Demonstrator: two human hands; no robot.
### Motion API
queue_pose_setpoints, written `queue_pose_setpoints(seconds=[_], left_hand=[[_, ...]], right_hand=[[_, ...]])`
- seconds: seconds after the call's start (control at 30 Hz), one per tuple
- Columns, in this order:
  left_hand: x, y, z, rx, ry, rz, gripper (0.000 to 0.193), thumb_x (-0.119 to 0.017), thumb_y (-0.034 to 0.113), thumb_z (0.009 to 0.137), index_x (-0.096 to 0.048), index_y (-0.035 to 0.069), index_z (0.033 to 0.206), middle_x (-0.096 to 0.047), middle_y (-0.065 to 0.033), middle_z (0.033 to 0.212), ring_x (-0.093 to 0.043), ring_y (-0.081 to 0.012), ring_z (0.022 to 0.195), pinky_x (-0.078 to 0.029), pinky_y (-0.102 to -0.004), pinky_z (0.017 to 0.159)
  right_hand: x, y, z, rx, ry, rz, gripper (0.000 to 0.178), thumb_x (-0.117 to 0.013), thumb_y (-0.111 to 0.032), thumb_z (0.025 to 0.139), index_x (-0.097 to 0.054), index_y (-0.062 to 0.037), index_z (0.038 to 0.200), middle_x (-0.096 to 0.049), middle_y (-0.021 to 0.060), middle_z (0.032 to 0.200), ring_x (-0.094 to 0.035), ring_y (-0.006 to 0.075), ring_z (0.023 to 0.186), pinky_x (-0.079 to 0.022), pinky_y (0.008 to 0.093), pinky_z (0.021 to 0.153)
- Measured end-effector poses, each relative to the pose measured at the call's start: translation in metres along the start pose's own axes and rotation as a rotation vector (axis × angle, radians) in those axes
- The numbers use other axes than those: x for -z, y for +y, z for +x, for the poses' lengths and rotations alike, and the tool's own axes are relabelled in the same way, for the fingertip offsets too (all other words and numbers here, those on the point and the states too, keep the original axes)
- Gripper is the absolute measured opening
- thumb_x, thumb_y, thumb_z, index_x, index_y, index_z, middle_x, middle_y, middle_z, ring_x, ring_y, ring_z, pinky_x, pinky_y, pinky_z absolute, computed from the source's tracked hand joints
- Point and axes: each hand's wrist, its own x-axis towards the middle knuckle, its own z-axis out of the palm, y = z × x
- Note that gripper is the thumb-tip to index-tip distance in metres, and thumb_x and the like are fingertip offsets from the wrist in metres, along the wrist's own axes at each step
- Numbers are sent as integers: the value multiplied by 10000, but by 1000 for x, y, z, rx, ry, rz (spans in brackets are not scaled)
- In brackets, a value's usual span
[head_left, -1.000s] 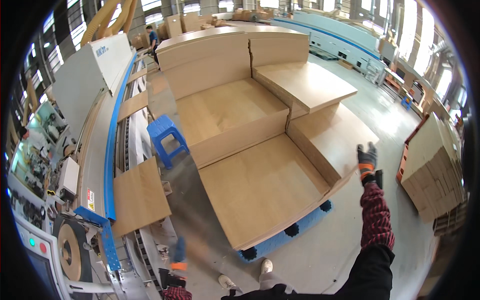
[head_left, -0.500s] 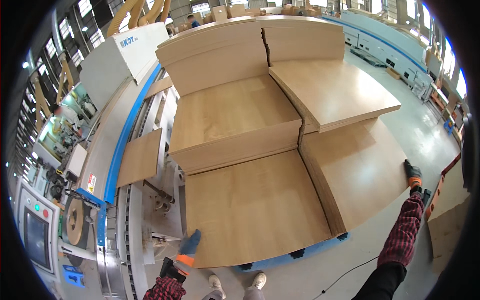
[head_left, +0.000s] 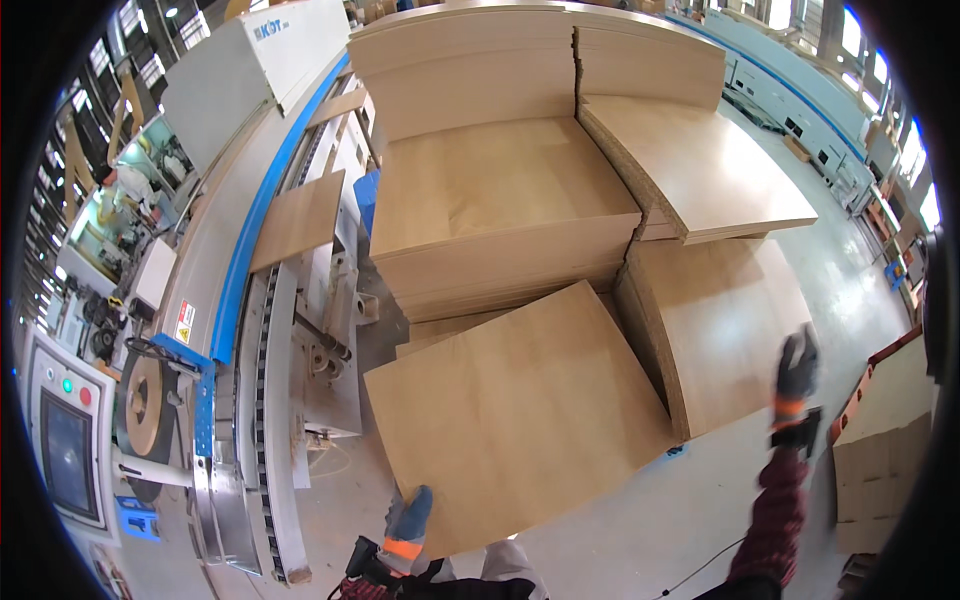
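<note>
My left hand (head_left: pixel 408 521), in a grey glove with an orange cuff, grips the near left corner of a wood-grain panel (head_left: pixel 520 420). The thumb lies on top; the other fingers are hidden beneath. This panel sits askew, its far corner against the taller stack (head_left: pixel 510 255) behind it. My right hand (head_left: pixel 796 372), in a dark glove, is at the right edge of another wood-grain panel (head_left: pixel 720 330) topping the right-hand stack. Its fingers point forward and look stretched out, holding nothing that I can see.
A long machine with a blue rail (head_left: pixel 262 220) runs along the left, with a loose board (head_left: pixel 300 222) on it and a control screen (head_left: pixel 68 450) nearer me. Higher panel stacks (head_left: pixel 470 75) stand behind. Boards (head_left: pixel 880 470) lean at the right. A cable (head_left: pixel 705 567) crosses the floor.
The near left panel has turned and shifted toward me, pulled by my left hand, baring boards behind it. My right hand has moved left and slightly back toward me. My view has shifted.
</note>
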Motion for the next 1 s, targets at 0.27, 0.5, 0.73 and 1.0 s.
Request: queue_pose_setpoints(seconds=[0.27, 0.5, 0.73, 1.0], left_hand=[[18, -1, 8, -56, -197, -110, 473, -607, 218, 839, -424, 55, 1244, -568, -38, 1087, -554, -139, 904, -474, -298, 752], [33, -6, -18, -164, -289, -311, 565, -598, 320, 836, -386, 47, 1283, -539, -112, 1153, -506, -176, 1028, -418, -310, 861], [148, -22, 11, 257, -85, -142, 496, -584, 413, 826, -573, -17, 1073, -637, -99, 896, -581, -181, 855, -458, -314, 722], [302, -72, -51, -334, 138, 422, 434, -521, 431, 853, -631, 11, 878, -630, -108, 761, -585, -263, 696, -446, -358, 638]], right_hand=[[20, -291, -103, -46, -520, 29, 674, -492, -489, 799, -458, 33, 1225, -488, 257, 1205, -425, 393, 1160, -326, 426, 986], [-4, -283, -110, -286, -638, -43, 718, -447, -569, 787, -479, 6, 1217, -459, 280, 1231, -407, 425, 1163, -315, 465, 987], [116, -326, -183, -197, -717, 200, 389, -605, -377, 749, -507, 0, 750, -507, 180, 761, -467, 342, 730, -380, 444, 663], [204, -359, -275, -748, -1114, 947, 335, -652, -283, 816, -638, 1, 992, -645, 35, 854, -570, 124, 741, -471, 281, 673]])
